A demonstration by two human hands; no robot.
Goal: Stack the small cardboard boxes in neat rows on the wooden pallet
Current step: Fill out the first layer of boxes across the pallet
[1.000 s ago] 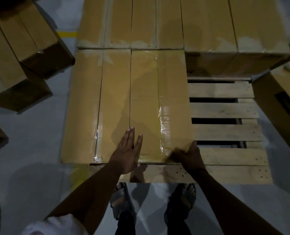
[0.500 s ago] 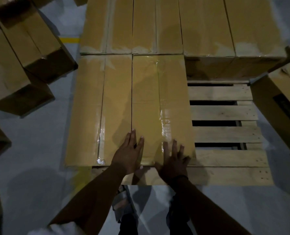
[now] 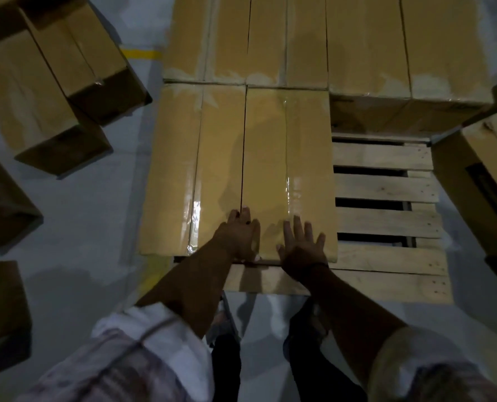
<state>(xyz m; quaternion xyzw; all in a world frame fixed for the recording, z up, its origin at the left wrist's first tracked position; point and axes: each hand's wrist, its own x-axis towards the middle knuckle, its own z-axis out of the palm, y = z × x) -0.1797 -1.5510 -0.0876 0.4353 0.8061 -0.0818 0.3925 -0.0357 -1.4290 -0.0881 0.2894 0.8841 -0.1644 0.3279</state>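
A wooden pallet (image 3: pixel 386 187) lies on the floor with taped cardboard boxes in rows on it. In the near row the right box (image 3: pixel 288 158) lies beside the left box (image 3: pixel 189 169). A far row of boxes (image 3: pixel 299 39) fills the pallet's back. My left hand (image 3: pixel 240 235) rests flat on the near end of the right box, by the seam between the two. My right hand (image 3: pixel 301 246) presses flat on the same box's near end, fingers spread. Bare slats show to the right of that box.
Loose cardboard boxes (image 3: pixel 53 82) lie on the grey floor at the left, more at the left edge (image 3: pixel 0 311). Another box (image 3: pixel 485 181) stands right of the pallet. A yellow floor line (image 3: pixel 141 54) shows at the back left. My feet are below the pallet's near edge.
My right hand moved from the box's near right corner onto its top, fingers spread. My left hand stayed on the box. The view has come closer.
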